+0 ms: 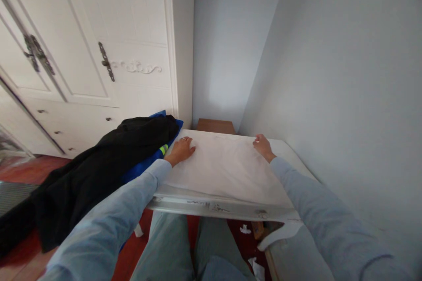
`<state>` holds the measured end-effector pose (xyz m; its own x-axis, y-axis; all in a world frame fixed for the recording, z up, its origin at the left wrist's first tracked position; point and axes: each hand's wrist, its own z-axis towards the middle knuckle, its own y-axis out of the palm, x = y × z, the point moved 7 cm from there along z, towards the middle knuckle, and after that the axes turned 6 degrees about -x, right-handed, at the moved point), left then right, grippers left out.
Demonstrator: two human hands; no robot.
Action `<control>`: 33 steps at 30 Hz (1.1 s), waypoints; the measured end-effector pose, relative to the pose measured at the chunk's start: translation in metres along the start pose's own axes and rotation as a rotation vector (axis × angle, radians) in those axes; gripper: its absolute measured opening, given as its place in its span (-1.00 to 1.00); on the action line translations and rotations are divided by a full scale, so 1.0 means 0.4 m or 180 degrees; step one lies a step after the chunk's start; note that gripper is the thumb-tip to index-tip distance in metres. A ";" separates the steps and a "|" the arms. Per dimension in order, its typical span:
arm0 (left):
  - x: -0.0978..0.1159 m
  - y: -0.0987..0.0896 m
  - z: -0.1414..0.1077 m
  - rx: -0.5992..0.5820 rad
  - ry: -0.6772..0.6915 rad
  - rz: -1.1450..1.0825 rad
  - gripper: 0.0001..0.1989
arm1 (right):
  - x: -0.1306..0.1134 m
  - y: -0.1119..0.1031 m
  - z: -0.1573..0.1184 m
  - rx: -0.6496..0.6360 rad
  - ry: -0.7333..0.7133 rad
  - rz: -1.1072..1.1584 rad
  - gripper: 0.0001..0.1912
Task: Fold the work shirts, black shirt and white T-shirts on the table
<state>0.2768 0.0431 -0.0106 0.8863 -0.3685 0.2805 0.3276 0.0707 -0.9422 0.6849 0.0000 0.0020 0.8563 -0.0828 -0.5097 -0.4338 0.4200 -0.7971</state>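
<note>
A thin white cloth lies spread over the top of a white table, with faint wrinkles across it. On the cloth's left side rests my left hand, its thumb apart from the fingers and nothing gripped in it. My right hand is closed at the far right corner of the cloth, fingertips pinched on its edge. Beside my left hand, a black garment is heaped over a blue one with a yellow-green reflective strip.
A white wardrobe stands behind on the left, and a pale wall runs close along the right. Past the table's far edge is a brown wooden piece. Crumpled white paper lies on the red floor.
</note>
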 end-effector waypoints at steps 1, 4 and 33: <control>0.004 0.002 -0.003 -0.0016 -0.0004 0.0082 -0.61 | -0.031 0.027 0.006 -0.0112 -0.0136 -0.0053 -0.61; 0.003 -0.010 -0.023 0.0014 -0.0030 0.0292 -0.62 | -0.146 0.116 0.002 -0.0548 -0.0707 -0.0121 -0.54; 0.042 0.050 -0.196 -0.0321 0.1256 0.0472 -0.43 | -0.547 0.451 -0.076 -0.1791 -0.1542 -0.1330 -0.40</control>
<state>0.2724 -0.0342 -0.0389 0.7219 -0.6887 0.0675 0.1550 0.0659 -0.9857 0.4107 0.0663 -0.0401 0.9468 0.3186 -0.0453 -0.0203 -0.0814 -0.9965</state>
